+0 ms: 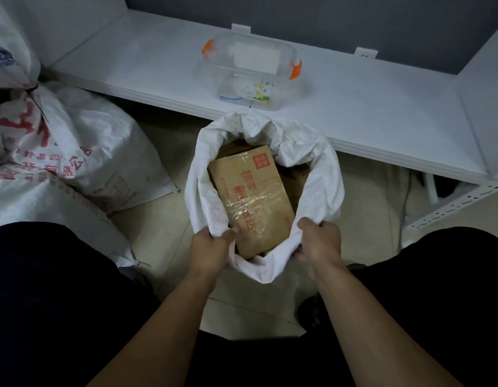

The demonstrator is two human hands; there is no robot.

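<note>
Far left, printed woven sacks (74,152) lie tied shut on the floor. The left hand (211,250) grips the near rim of the open white sack (320,174), which stands on the floor, fingers curled into the fabric. A taped cardboard box (250,196) sits tilted inside. Behind it, a clear container (250,71) with orange latches rests on the shelf (381,113). The right hand (320,241) grips the rim likewise.

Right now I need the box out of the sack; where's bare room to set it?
The white shelf is bare left and right of the clear container. Left of the open sack, tied sacks crowd the floor.
</note>
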